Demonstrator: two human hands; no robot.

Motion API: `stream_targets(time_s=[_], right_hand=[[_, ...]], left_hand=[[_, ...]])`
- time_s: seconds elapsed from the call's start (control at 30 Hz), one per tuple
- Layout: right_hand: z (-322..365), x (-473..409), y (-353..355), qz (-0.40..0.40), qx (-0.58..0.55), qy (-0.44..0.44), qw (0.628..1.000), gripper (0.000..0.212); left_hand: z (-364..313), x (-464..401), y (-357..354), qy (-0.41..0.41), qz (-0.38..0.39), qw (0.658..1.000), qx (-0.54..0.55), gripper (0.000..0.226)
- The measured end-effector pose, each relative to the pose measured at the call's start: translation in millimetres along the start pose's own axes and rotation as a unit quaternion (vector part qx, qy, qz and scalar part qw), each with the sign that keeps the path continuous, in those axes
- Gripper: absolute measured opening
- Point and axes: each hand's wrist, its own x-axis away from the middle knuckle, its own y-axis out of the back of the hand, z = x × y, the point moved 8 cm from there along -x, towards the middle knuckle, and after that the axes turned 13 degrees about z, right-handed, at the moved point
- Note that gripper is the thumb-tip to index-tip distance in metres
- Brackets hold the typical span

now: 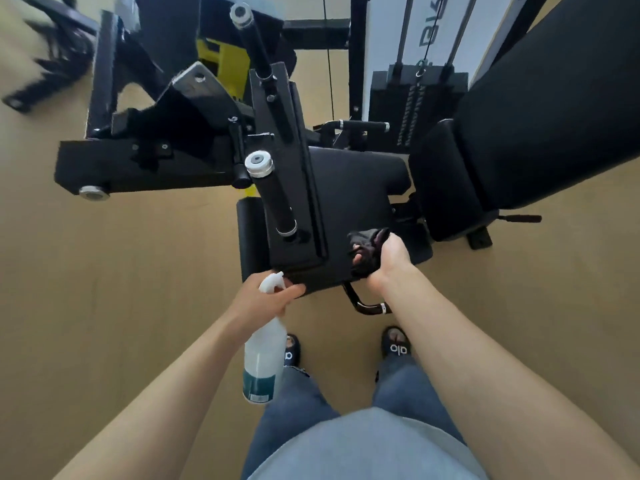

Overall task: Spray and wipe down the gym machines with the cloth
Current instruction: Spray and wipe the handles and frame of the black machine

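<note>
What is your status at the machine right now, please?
Left hand grips spray bottle, nozzle toward seat pad. Right hand holds dark cloth at pad's near edge. Nothing in the way.

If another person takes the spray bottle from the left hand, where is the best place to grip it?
Grip the bottle's cylindrical body, from its open right side. The spray bottle hangs nozzle-up from the left hand, which holds its neck at the trigger, so the body below is uncovered.

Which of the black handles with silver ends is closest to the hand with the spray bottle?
The lower black foam handle with the round silver cap, just above the left hand gripping the white spray bottle. The other capped handle sticks up far away near the top.
</note>
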Motion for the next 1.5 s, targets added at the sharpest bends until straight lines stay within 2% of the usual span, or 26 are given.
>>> stream_targets(time_s=[0.07, 0.17, 0.27, 0.3, 0.37, 0.4, 0.57, 0.7, 1.07, 1.23, 1.33, 1.43, 1.5], right_hand=[[21, 4, 0, 0.037, 0.013, 0.010, 0.999, 0.015], [35, 19, -14, 0.112, 0.014, 0.002, 0.994, 0.018], [43, 28, -20, 0.159, -0.001, -0.006, 0.987, 0.047], [46, 33, -21, 0.167, 0.001, -0.011, 0.986, 0.048], [55, 41, -19, 0.152, 0.020, -0.005, 0.988, 0.020], [59, 43, -14, 0.140, 0.027, -0.004, 0.990, 0.015], [72, 46, -2, 0.113, 0.044, 0.000, 0.993, 0.034], [81, 43, -7, 0.116, 0.038, 0.015, 0.992, 0.041], [103, 7, -14, 0.122, 0.059, -0.045, 0.990, 0.030], [128, -18, -22, 0.144, 0.119, -0.103, 0.977, 0.034], [145, -32, -18, 0.155, 0.148, -0.132, 0.968, 0.034], [163, -44, -15, 0.170, 0.151, -0.152, 0.962, 0.030], [175, -52, -9, 0.146, 0.160, -0.158, 0.963, 0.035]], left_hand=[[-7, 7, -21, -0.005, 0.003, 1.000, 0.014, 0.033], [-25, 12, -44, -0.018, -0.038, 0.998, 0.038, 0.024], [-50, 14, -58, -0.035, -0.082, 0.993, 0.083, 0.020], [-56, 14, -61, -0.036, -0.099, 0.990, 0.095, 0.021], [-65, 13, -67, -0.027, -0.127, 0.985, 0.116, 0.026], [-66, 12, -70, -0.023, -0.138, 0.982, 0.125, 0.029], [-71, 4, -83, -0.010, -0.157, 0.974, 0.162, 0.050], [-81, -8, -89, -0.029, -0.165, 0.976, 0.139, 0.053], [-81, -27, -89, 0.041, -0.233, 0.953, 0.188, 0.046], [-95, -40, -94, 0.093, -0.284, 0.926, 0.229, 0.062], [-107, -48, -95, 0.127, -0.309, 0.910, 0.246, 0.062], [-120, -60, -97, 0.121, -0.323, 0.898, 0.273, 0.056], [-130, -67, -96, 0.113, -0.326, 0.898, 0.273, 0.056]])
